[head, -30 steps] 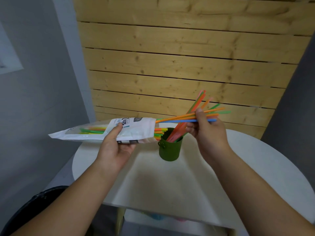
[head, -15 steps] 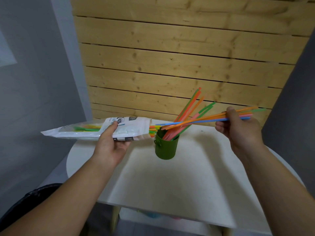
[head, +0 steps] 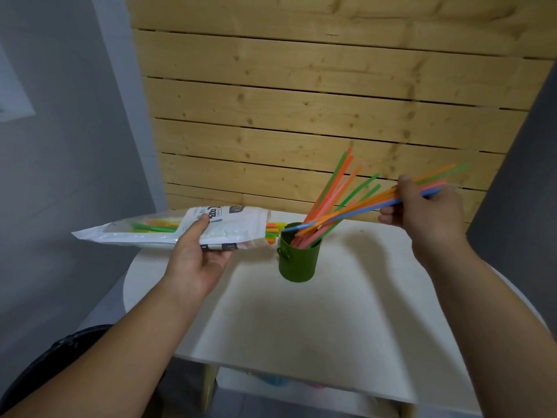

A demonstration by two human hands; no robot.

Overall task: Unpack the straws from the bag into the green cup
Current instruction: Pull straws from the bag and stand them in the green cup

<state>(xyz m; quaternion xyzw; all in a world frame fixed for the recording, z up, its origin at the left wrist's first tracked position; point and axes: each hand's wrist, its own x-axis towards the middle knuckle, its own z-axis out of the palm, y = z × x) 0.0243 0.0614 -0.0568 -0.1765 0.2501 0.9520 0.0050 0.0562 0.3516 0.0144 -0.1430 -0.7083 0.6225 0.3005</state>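
Far left we see a grey wall [head: 60,146], and in the near-left corner a dark shape [head: 60,351] cut off by the frame. Next comes the bag [head: 241,227], white w/ a clear window & a printed label. It is held roughly level in the air over the table's left edge, sealed end pointing left, open mouth pointing right. The left hand [head: 197,260] grips it from below at about mid-length, thumb curled over the top face, the other fingers under the bag & mostly hidden. The bagged straws [head: 150,227] (green, yellow, orange) show through the window. Their ends poke out of the mouth just beside the cup's rim, poss. touching it, though we can't be sure from this angle. The green cup [head: 298,260] stands upright on the white table [head: 331,327], toward the far side, w/ a small ring handle on its left. The cup straws [head: 328,188] (orange, pink, green) stand in it, leaning up & to the right. The held straws [head: 355,211] (blue, orange, pink, green) run at a shallow slant, left tips at the cup's mouth, right ends sticking out past the hand. The right hand [head: 428,215] pinches this bunch near its right end, thumb on top, fingers curled beneath, raised above the table right of the cup. A wooden slat wall [head: 301,101] stands behind, w/ a dark grey panel [head: 527,176] at far right.
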